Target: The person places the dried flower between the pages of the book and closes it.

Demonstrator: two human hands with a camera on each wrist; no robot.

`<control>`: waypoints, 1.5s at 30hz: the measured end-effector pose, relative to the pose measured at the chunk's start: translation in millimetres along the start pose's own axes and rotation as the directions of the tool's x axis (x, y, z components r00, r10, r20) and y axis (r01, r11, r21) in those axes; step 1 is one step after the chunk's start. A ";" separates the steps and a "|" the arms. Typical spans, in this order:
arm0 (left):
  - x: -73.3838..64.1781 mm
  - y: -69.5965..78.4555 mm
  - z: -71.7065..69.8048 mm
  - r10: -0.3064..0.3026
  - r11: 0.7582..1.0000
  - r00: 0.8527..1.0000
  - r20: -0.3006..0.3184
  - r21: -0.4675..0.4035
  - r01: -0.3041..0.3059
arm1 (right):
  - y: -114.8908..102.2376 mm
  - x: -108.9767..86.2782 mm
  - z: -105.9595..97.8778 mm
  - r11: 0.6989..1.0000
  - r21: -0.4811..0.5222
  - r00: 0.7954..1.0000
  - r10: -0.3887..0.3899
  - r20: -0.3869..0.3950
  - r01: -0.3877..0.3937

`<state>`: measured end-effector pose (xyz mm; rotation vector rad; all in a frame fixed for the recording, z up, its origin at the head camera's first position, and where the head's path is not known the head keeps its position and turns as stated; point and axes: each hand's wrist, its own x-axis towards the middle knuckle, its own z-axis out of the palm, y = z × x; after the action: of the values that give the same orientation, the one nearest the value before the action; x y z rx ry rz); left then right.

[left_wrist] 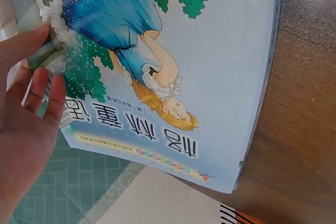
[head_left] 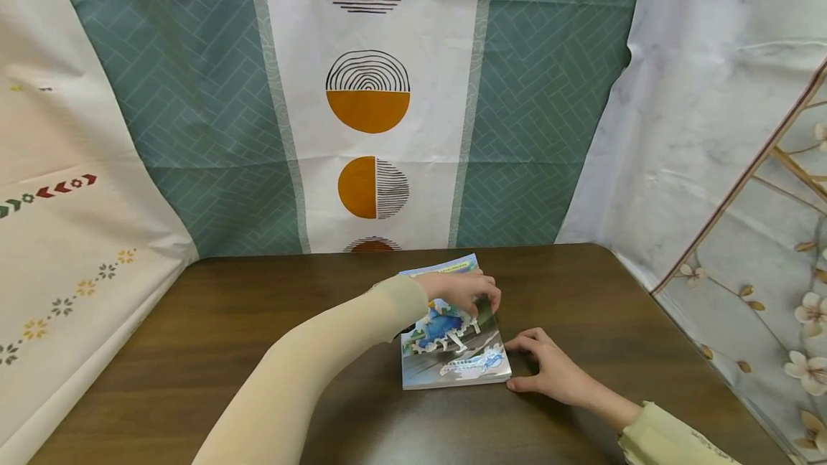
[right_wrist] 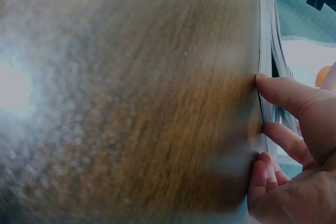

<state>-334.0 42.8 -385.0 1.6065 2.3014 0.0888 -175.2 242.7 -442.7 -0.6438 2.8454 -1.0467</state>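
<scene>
A paperback book [head_left: 446, 372] with an illustrated cover lies on the brown table; its cover shows a figure in a blue dress. My left hand [head_left: 461, 291] reaches across the book, its thumb and fingers curled at the right edge and pinching there. The left wrist view shows that hand [left_wrist: 31, 93] beside the cover [left_wrist: 215, 66], which carries large dark title characters. At the lower right corner is my right hand [head_left: 549, 372], thumb and fingertips touching the book's side. Close up, the right hand [right_wrist: 299, 140] has its fingertips against the page edges [right_wrist: 266, 51], where a narrow gap shows.
The dark wooden table [head_left: 258, 350] extends around the book on all sides. Behind it hangs a green and white patterned cloth [head_left: 368, 192]. A cream cloth [head_left: 84, 257] hangs at the left and a floral white cloth [head_left: 743, 293] at the right.
</scene>
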 end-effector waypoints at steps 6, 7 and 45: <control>6.4 2.5 3.4 -0.023 0.999 0.999 0.024 0.024 0.022 | -0.7 0.8 -0.2 1.000 -0.012 1.000 0.001 -0.026 -0.002; 6.8 2.8 3.2 -0.028 0.999 0.999 0.031 0.023 0.027 | -0.6 1.0 0.0 1.000 -0.017 1.000 -0.006 -0.030 0.006; -6.3 -6.3 13.8 -0.120 0.980 0.993 0.015 -0.156 0.120 | -4.1 4.3 4.1 1.000 0.013 0.998 -0.002 -0.062 0.003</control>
<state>-333.6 32.9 -398.1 1.3865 2.3180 0.2302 -176.9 235.8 -442.8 -0.6253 2.8878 -1.1037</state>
